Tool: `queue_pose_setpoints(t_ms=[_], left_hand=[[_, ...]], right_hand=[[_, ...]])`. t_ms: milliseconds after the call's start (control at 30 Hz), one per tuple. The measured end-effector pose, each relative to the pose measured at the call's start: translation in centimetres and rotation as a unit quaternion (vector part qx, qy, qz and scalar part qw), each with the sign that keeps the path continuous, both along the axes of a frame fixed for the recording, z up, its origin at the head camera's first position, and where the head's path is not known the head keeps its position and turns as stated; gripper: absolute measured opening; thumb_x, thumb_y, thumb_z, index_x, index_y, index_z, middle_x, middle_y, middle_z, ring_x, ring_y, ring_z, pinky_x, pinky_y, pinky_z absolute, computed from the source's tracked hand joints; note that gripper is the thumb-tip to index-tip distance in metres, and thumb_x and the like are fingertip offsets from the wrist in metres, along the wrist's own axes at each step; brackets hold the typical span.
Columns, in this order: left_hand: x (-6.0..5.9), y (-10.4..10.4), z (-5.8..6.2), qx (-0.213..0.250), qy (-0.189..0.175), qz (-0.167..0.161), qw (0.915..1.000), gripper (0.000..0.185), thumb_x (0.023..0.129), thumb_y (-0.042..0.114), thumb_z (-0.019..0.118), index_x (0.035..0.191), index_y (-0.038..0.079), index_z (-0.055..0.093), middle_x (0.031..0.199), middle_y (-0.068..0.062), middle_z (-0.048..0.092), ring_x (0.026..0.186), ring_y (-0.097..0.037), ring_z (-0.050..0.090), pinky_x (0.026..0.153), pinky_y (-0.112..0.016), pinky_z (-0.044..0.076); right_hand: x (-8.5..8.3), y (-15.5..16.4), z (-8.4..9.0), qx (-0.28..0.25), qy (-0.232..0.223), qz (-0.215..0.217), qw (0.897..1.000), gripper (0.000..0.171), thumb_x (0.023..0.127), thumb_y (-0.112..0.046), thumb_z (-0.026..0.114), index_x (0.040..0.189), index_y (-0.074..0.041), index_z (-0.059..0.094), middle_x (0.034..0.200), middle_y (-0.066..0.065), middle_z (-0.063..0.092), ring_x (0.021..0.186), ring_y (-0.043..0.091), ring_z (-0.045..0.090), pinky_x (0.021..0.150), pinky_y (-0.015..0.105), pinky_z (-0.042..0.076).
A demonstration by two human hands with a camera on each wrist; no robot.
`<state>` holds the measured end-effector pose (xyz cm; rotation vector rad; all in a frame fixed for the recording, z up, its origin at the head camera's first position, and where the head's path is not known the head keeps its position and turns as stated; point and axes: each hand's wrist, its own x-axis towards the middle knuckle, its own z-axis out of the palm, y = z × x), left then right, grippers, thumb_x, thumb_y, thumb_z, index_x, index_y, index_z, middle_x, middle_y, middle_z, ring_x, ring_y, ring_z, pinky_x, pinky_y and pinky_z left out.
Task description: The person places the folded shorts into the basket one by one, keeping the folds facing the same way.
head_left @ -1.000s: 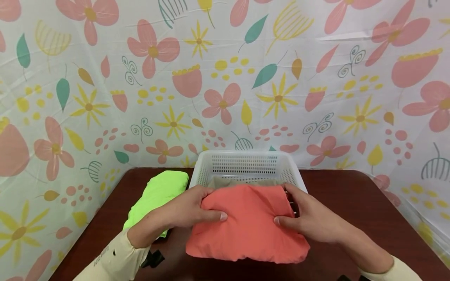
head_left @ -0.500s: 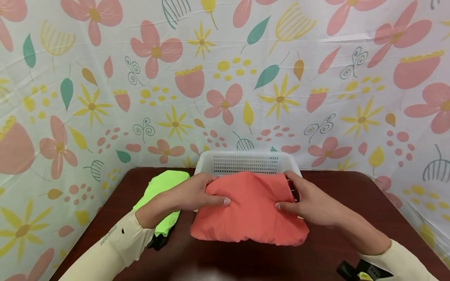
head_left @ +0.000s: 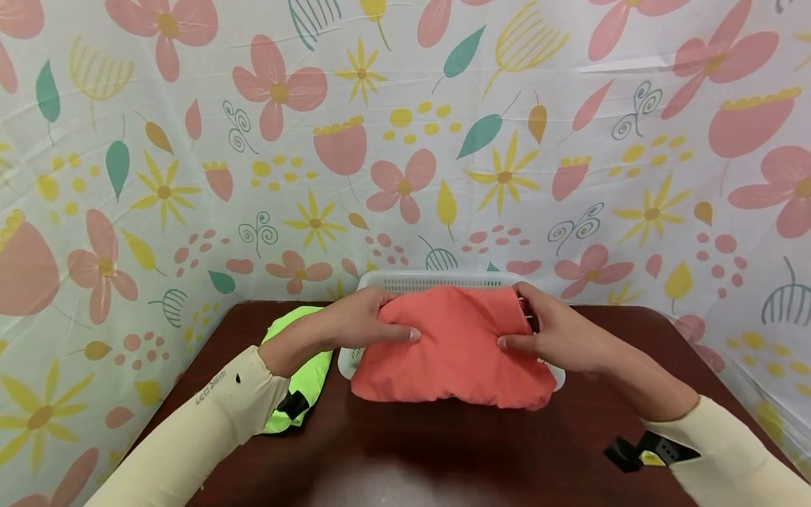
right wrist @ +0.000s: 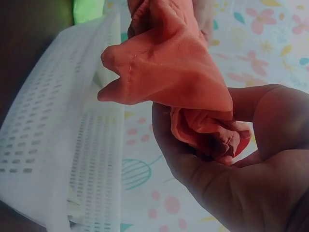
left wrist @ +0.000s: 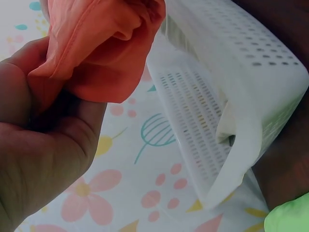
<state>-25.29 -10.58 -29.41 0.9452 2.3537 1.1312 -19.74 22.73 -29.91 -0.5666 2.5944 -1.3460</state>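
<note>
Lifted further over the white basket (head_left: 386,282), the folded orange cloth (head_left: 453,352) stays pinched by left hand (head_left: 361,325) and right hand (head_left: 551,336); keep it level, lower squarely inside.

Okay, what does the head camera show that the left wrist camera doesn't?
Only the head view shows both hands, the left hand and the right hand, gripping the folded orange cloth from either side above the white basket, plus the dark table and the whole lime-green cloth at the left. Only the left wrist view shows the basket's perforated wall close up and a pale cloth tucked inside the basket. Both show the left hand holding the orange cloth, the basket, some green cloth and the flowered backdrop.
</note>
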Motion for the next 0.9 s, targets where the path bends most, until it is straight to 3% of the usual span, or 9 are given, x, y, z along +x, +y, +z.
queue_pose_setpoints(t_ms=[367,500,700,900], left_hand=[[-2.0,0.5,0.8,0.004,-0.014,0.006,0.9999,0.017,0.095,0.026,0.081,0.106,0.013,0.076,0.086,-0.003,0.075,0.077,-0.018,0.07,0.073,-0.031,0.057],[-2.8,0.9,1.2,-0.011,0.003,0.012,0.9999,0.018,0.096,0.028,0.081,0.105,0.013,0.077,0.086,-0.002,0.074,0.076,-0.015,0.067,0.072,-0.029,0.055],[-4.2,1.5,1.5,-0.03,0.046,0.012,0.9984,0.019,0.095,0.029,0.081,0.102,0.012,0.076,0.082,0.0,0.071,0.074,-0.014,0.061,0.07,-0.029,0.051],[-5.3,2.0,1.7,-0.055,0.053,0.033,0.9965,0.026,0.094,0.035,0.082,0.104,0.013,0.072,0.089,-0.001,0.07,0.081,-0.016,0.063,0.074,-0.029,0.053]], right_hand=[[-2.0,0.0,0.6,0.006,-0.014,-0.009,1.0,0.059,0.096,-0.017,0.08,0.138,-0.002,0.042,0.127,0.018,0.062,0.109,0.03,0.064,0.085,0.037,0.061],[-2.9,0.3,0.8,0.002,-0.01,-0.001,1.0,0.055,0.097,-0.015,0.078,0.137,-0.002,0.042,0.127,0.019,0.062,0.109,0.031,0.064,0.086,0.038,0.06],[-4.0,0.5,1.1,0.018,-0.003,-0.014,1.0,0.062,0.097,-0.017,0.078,0.143,0.001,0.04,0.13,0.02,0.06,0.112,0.03,0.062,0.087,0.036,0.058],[-5.0,0.5,1.2,0.034,0.0,-0.033,0.999,0.06,0.096,-0.016,0.078,0.14,0.004,0.041,0.129,0.021,0.061,0.111,0.029,0.063,0.086,0.035,0.057]])
